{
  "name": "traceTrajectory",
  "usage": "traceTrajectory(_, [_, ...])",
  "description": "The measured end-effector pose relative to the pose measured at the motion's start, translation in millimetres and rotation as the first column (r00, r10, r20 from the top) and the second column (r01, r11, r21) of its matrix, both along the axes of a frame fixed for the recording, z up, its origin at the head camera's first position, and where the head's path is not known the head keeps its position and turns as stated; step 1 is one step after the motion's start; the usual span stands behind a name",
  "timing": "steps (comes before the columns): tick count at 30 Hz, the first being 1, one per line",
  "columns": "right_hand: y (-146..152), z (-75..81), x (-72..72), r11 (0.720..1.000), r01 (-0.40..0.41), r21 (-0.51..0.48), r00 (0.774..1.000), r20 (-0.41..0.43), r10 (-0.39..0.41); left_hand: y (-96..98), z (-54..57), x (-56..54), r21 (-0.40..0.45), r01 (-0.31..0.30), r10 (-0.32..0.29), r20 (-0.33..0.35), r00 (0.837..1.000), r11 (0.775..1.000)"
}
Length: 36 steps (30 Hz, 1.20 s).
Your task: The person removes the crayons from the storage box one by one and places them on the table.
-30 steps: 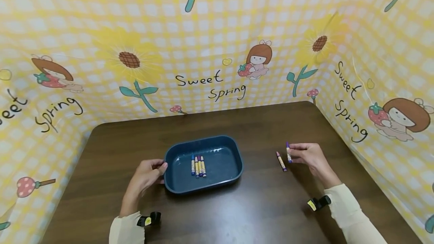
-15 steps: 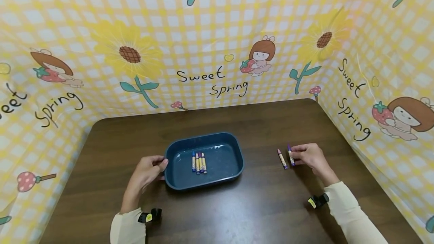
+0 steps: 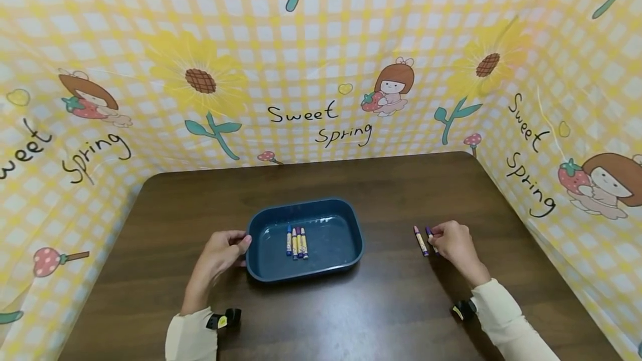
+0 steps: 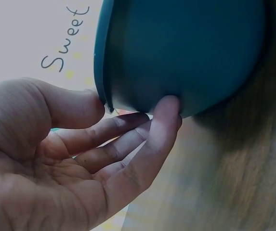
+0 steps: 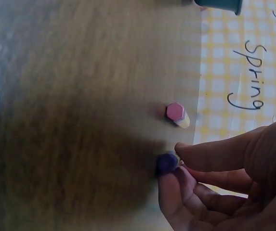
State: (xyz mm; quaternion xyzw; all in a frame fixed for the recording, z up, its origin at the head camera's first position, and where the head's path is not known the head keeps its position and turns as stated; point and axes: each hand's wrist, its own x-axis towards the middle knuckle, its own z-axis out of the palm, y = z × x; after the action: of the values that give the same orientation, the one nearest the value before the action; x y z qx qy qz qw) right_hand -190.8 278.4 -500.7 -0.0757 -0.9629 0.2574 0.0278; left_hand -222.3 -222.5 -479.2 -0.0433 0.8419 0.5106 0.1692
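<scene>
My left hand (image 3: 220, 254) grips the left end of a dark blue tray (image 3: 254, 277). In the left wrist view its thumb is at the rim and its fingers are against the outer wall. Inside the tray several crayons (image 3: 297, 244) lie side by side. My right hand (image 3: 455, 245) pinches a purple crayon (image 5: 167, 163) between thumb and fingers, low at the table; in the head view the fingers hide much of it. Just left of it lies a pink crayon (image 3: 421, 241), almost parallel, with a small gap between.
A brown wooden table (image 3: 321, 316) carries everything. Yellow checked cloth (image 3: 321, 60) with printed flowers and lettering stands behind the table and along both sides. A black strap with a small camera (image 3: 224, 319) is on my left wrist, and another (image 3: 463, 310) on my right.
My right hand has lowered the purple crayon beside the pink one and turned it nearly parallel. The left hand keeps its grip on the tray. The head view has shifted slightly.
</scene>
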Motion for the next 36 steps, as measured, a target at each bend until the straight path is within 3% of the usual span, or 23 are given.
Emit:
traceTrajectory(4, [-3.2, 6.2, 1.4, 0.999, -0.035, 0.035, 0.999, 0.0, 0.035, -0.1, 0.4, 1.4, -0.001, -0.009, 0.009, -0.008, 1.0, 1.0])
traceTrajectory(8, [-6.8, 17.7, 3.6, 0.998, -0.019, 0.053, 0.998, -0.061, 0.022, 0.7, 0.6, 1.6, 0.019, -0.01, 0.01, -0.023, 1.0, 1.0])
traceTrajectory(13, [-17.5, 33.0, -1.2, 0.999, 0.012, -0.035, 0.982, -0.189, -0.019, -0.1, 1.5, 2.3, 0.026, -0.023, 0.024, -0.041, 0.999, 0.999])
traceTrajectory(19, [-38.0, 40.9, -11.7, 0.994, 0.004, -0.108, 0.949, -0.312, -0.037, -0.5, -0.6, 3.2, 0.019, -0.02, 0.02, -0.037, 0.999, 1.0])
traceTrajectory(31, [-104.6, 58.8, -41.7, 0.957, -0.136, -0.257, 0.948, -0.316, 0.05, 0.6, -0.4, 4.2, 0.047, -0.033, 0.034, -0.021, 0.999, 0.998])
traceTrajectory(36, [-137.7, 62.6, -48.4, 0.916, -0.211, -0.34, 0.943, -0.317, 0.099, 0.1, 0.6, 3.8, 0.046, -0.035, 0.036, -0.026, 0.999, 0.998])
